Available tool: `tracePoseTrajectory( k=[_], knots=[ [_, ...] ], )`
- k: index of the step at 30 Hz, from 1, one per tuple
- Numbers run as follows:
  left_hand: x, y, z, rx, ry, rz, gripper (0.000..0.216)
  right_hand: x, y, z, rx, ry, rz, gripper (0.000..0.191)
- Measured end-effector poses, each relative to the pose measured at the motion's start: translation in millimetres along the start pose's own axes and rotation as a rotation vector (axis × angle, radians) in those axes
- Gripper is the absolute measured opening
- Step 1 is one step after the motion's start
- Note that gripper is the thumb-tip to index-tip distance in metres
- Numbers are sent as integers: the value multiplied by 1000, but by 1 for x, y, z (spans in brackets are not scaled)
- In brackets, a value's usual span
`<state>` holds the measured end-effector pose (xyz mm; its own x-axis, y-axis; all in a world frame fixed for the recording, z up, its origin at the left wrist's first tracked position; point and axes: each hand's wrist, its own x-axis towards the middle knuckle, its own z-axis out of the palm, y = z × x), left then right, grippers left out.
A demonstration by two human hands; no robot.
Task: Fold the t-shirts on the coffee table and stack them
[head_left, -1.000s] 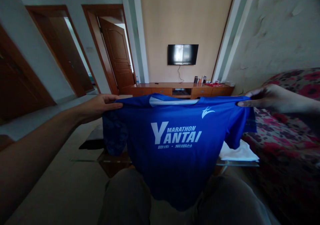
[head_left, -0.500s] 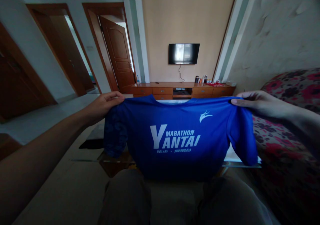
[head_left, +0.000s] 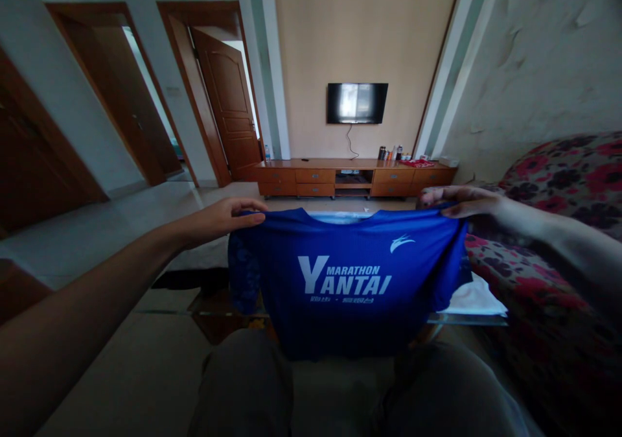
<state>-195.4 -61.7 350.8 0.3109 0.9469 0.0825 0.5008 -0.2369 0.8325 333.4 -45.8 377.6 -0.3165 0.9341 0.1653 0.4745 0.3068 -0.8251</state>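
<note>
A blue T-shirt (head_left: 345,294) with white "MARATHON YANTAI" lettering hangs spread out in front of me, its hem down between my knees. My left hand (head_left: 221,218) pinches its left shoulder, fingers closed on the cloth. At the other shoulder, my right hand (head_left: 457,201) grips the cloth the same way. The left sleeve droops below my left hand; the right sleeve is pulled in near my right hand.
A glass coffee table (head_left: 194,301) stands just past my knees with folded white cloth (head_left: 473,299) on its right side. A floral sofa (head_left: 549,242) runs along the right. Far off are a wooden TV cabinet (head_left: 354,177), a wall TV (head_left: 357,102) and open doors (head_left: 223,106).
Both hands have come closer together and dropped a little, so the shirt is held narrower and lower. The shirt's hem has been pulled up since one second ago.
</note>
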Motion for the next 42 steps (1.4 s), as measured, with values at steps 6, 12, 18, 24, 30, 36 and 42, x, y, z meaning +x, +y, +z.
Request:
tracePoseTrajectory(
  k=[6, 12, 18, 24, 30, 36, 42],
  knots=[
    [4, 5, 9, 61, -122, -101, 43, 1, -14, 9, -319, -223, 220, 53],
    [6, 5, 9, 144, -109, -56, 35, 1, -9, 10, -287, -355, 332, 59],
    [5, -1, 16, -89, 61, 27, 37, 1, -2, 13, 49, -186, 28, 37],
    [11, -7, 26, -183, 229, 157, 37, 2, 3, 24, 169, 85, -151, 33],
    [11, -5, 26, -162, 148, 171, 34, 3, -5, 36, 336, 62, -72, 35],
    [4, 7, 29, 5, 62, 112, 43, 0, -11, 37, 84, 21, -128, 32],
    [4, 13, 32, -6, 49, 108, 45, -2, -19, 45, 121, 112, -146, 33]
  ],
)
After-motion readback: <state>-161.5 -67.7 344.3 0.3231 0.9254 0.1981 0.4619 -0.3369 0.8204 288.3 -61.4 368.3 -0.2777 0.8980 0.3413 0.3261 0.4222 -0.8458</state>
